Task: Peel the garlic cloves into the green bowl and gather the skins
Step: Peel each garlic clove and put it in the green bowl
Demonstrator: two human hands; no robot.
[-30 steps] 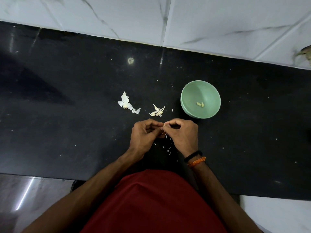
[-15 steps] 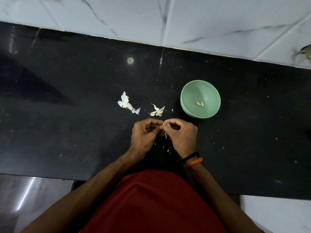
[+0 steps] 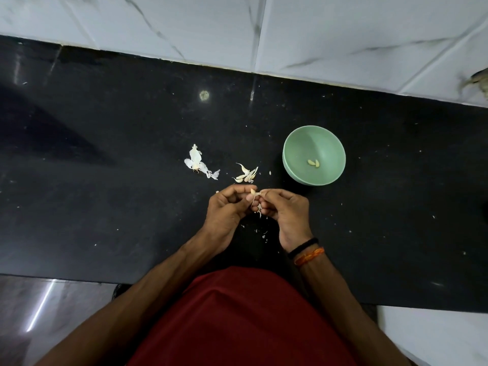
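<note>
Both hands meet over the black counter, just in front of my body. My left hand and my right hand pinch one small garlic cloved between their fingertips, and a strip of skin hangs down from it. The green bowl stands to the upper right of my hands, with two peeled cloves in its bottom. Several unpeeled cloves lie just beyond my fingers. A clump of white skins lies to their left.
Small skin flakes are scattered on the black counter between my wrists. A white marble-tiled wall rises behind the counter. The counter's front edge runs close to my red shirt.
The clove now shows more between my fingertips and a longer strip of skin hangs below it. My hands stay in the same spot; the bowl and piles have not moved.
</note>
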